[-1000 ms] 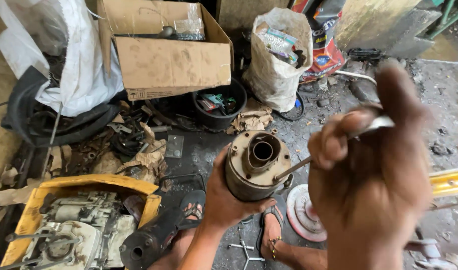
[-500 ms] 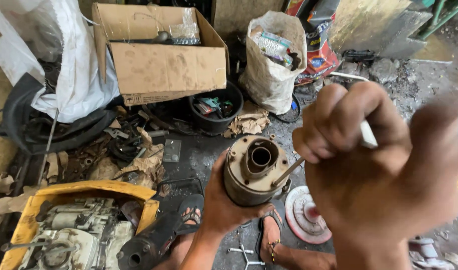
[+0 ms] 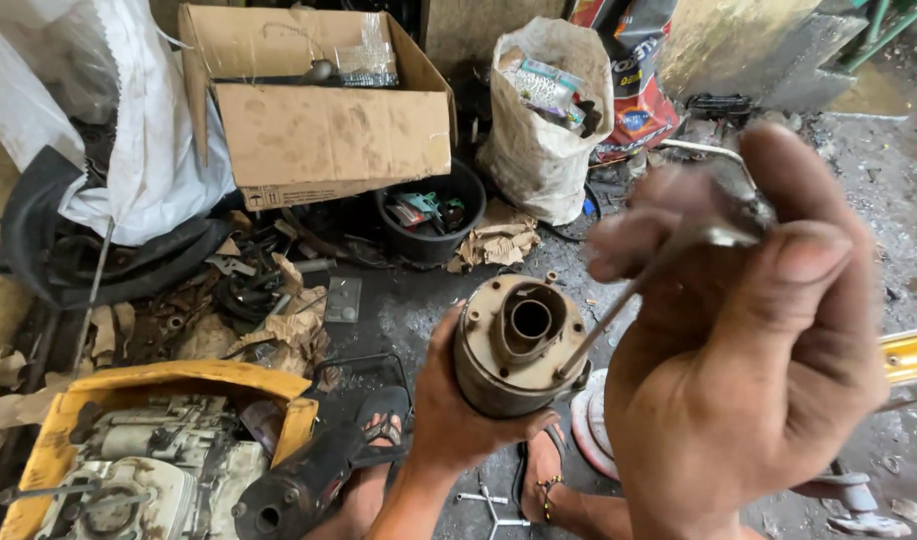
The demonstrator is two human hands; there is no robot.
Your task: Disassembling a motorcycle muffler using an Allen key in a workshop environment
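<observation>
My left hand [image 3: 453,425] grips a round, rusty metal motor part [image 3: 518,345] from below, its open end with a central tube facing up. Close to the camera, my right hand [image 3: 748,350] is closed around a thin metal tool [image 3: 628,300], a screwdriver-like rod. The rod's tip rests on the right rim of the motor part. The right hand is slightly blurred. My feet in sandals [image 3: 383,425] show below the part.
A yellow-framed engine [image 3: 128,470] sits at the lower left. Behind are an open cardboard box [image 3: 323,130], a white sack [image 3: 543,120] of scraps, a black bucket [image 3: 428,215] and a tyre [image 3: 88,260]. A small cross wrench [image 3: 488,500] lies on the dirty floor.
My right hand has turned and shifted with the rod, whose tip stays at the part's rim. The left hand keeps the part nearly still.
</observation>
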